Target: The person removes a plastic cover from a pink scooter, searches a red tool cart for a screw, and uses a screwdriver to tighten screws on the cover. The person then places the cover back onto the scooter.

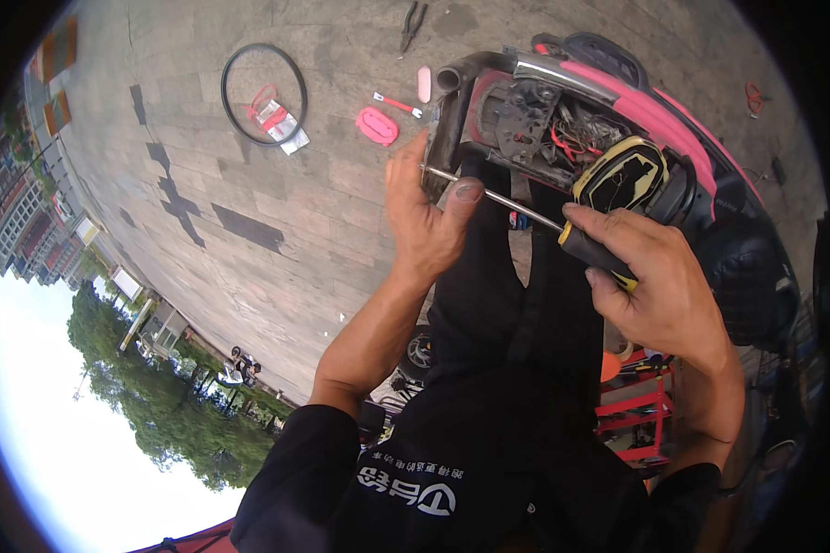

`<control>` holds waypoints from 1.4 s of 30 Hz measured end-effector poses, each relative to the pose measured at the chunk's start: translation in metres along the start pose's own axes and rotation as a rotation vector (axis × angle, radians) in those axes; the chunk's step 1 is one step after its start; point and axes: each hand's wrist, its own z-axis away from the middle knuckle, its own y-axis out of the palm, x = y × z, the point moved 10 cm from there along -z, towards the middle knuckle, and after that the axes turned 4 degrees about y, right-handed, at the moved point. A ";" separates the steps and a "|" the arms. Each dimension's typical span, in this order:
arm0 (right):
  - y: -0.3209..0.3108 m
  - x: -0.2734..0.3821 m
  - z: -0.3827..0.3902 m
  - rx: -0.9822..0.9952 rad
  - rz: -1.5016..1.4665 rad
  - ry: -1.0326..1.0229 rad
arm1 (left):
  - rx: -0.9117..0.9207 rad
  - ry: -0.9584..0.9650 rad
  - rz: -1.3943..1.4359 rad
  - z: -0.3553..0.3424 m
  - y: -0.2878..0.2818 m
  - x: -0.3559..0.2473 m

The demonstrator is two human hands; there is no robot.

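Observation:
My right hand (659, 276) is wrapped round the black and yellow handle of a screwdriver (516, 206). Its long metal shaft runs up and left to my left hand (426, 217). There the thumb lies across the shaft, and the fingers reach beside the tip, against a dark metal frame part (447, 120). Exactly what the tip touches is hidden. Beyond my hands lies a pink and black scooter body (609, 88), opened up, with a tangle of wires (576, 134) showing. A black part with a yellow rim (622, 175) sits close to my right hand.
Left of the scooter, on the paving, are a black ring (224, 92), a pink case (376, 126), a red-handled wrench (398, 105) and a pink oval piece (424, 85). Pliers (411, 29) lie farther off. A red tool rack (638, 417) stands by my right forearm.

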 end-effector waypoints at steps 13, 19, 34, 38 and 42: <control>-0.033 0.005 -0.053 0.242 0.196 -0.065 | 0.009 0.085 -0.015 -0.003 0.003 -0.003; -0.002 0.016 0.003 0.031 0.065 0.025 | 0.030 0.047 -0.003 -0.003 0.003 -0.001; 0.070 -0.005 0.038 -0.212 -0.255 0.111 | -0.010 0.012 0.051 0.003 0.002 0.002; 0.026 0.002 0.023 -0.138 -0.115 0.062 | -0.054 0.096 0.071 -0.001 0.001 -0.001; -0.010 0.006 -0.006 0.045 -0.042 0.037 | -0.035 0.164 -0.042 -0.002 0.002 -0.009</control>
